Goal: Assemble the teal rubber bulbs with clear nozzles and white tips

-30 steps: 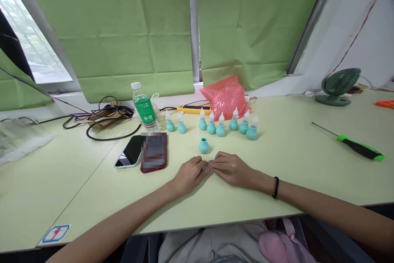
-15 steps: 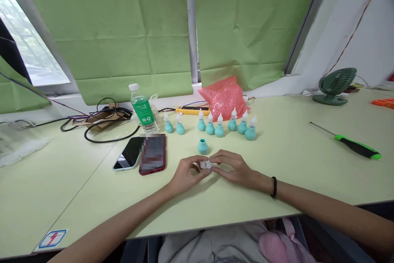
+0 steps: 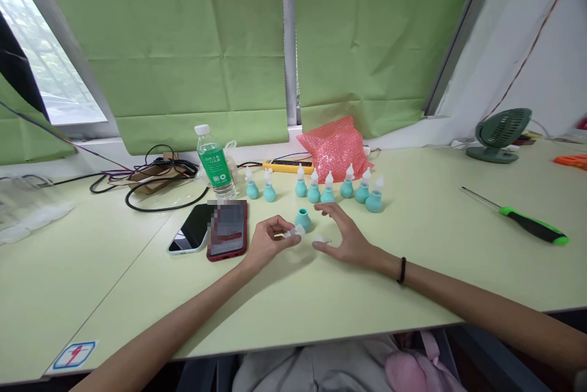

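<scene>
Blue-framed sticker (image 3: pixel 74 355): near edge of the pale table (image 3: pixel 151 269), a red mark inside its frame
Black cables (image 3: pixel 172 166): coiled over and around a brown cardboard box (image 3: pixel 153 183)
Pale-edged phone (image 3: pixel 190 233): screen up, just beside a red-cased phone (image 3: pixel 228 230)
Water bottle (image 3: pixel 216 166): upright behind the phones, white cap, green label
Teal bulb pair (image 3: pixel 269 194): two standing side by side, clear pointed tops fitted
Left hand (image 3: pixel 270 242): thumb and fingers narrowed in a pinch, holding a translucent plastic piece (image 3: pixel 296 231)
Open teal base (image 3: pixel 303 221): upright, its mouth uncovered, just beyond the translucent plastic piece and between the two hands
Whitish bit (image 3: pixel 322 239): close to the thumb of the right hand (image 3: pixel 349 242); cannot tell whether they touch
Six teal bulbs (image 3: pixel 328 195): upright in a loose group, pointed tops on, in front of a pink bubble-wrap bag (image 3: pixel 337 144)
Right hand: thumb and fingers spread wide, a black wristband (image 3: pixel 402 271) at the wrist
Green desk fan (image 3: pixel 499 132): far right, head tilted
Screwdriver (image 3: pixel 532 225): lying flat, black-and-green handle, shaft pointing left
</scene>
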`<state>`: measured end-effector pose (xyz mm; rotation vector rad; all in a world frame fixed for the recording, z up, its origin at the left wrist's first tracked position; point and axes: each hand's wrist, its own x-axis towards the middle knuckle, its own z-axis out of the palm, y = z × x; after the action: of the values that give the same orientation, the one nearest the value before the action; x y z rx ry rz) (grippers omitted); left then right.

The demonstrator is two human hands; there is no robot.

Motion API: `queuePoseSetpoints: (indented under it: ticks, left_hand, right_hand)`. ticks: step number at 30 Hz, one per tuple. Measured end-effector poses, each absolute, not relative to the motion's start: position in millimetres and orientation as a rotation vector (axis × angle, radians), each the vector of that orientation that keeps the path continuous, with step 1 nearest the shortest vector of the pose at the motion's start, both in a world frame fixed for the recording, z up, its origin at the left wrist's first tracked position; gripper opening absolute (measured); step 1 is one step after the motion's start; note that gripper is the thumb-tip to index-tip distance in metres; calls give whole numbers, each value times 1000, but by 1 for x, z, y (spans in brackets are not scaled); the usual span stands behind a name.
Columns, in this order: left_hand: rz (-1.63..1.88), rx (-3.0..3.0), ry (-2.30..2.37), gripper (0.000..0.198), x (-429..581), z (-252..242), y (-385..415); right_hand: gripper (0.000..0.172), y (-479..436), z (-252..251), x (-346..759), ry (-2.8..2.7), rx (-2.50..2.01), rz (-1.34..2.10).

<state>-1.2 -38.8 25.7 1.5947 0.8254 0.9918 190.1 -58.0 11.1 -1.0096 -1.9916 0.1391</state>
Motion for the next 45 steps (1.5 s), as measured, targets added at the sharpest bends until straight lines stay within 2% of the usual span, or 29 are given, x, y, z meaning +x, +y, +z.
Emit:
queuePoseSetpoints:
  ticks: [5, 8, 15, 17, 20, 24, 29, 35, 41, 45]
  left_hand:
    - [996, 1650, 868, 30, -4, 26, -35]
    - [987, 1703, 855, 37, -4, 25, -37]
    - [938, 1721, 834, 27, -4, 19, -34]
    - [980, 1676, 822, 33, -5, 18, -32]
    - [994, 1627, 805, 43, -5, 20, -31]
    - [1010, 1570, 818, 30, -5, 27, -32]
    - [1040, 1341, 774, 32, -8, 30, -32]
    - [963, 1318, 717, 24, -7, 27, -35]
    - [895, 1359, 735, 38, -7, 24, -36]
    - [873, 1355, 664, 29, -7, 23, -36]
  right_hand:
    - [53, -26, -3, 193, -2038, -1268, 248]
    - [56, -23, -7, 194, -2082, -1292, 295]
    - [58, -33, -3, 196, -2117, -1336, 309]
    - [57, -31, -4, 193, -2142, -1350, 291]
    - [46, -27, -6, 188, -2149, -1321, 259]
    - [34, -24, -7, 187, -2051, -1236, 242]
    - [33, -35, 5, 189, -1967, -1091, 172]
    - [34, -55, 18, 187, -2045, -1017, 100]
    - [25, -63, 19, 183, -2198, -1046, -68]
    - [21, -63, 18, 185, -2236, -1119, -269]
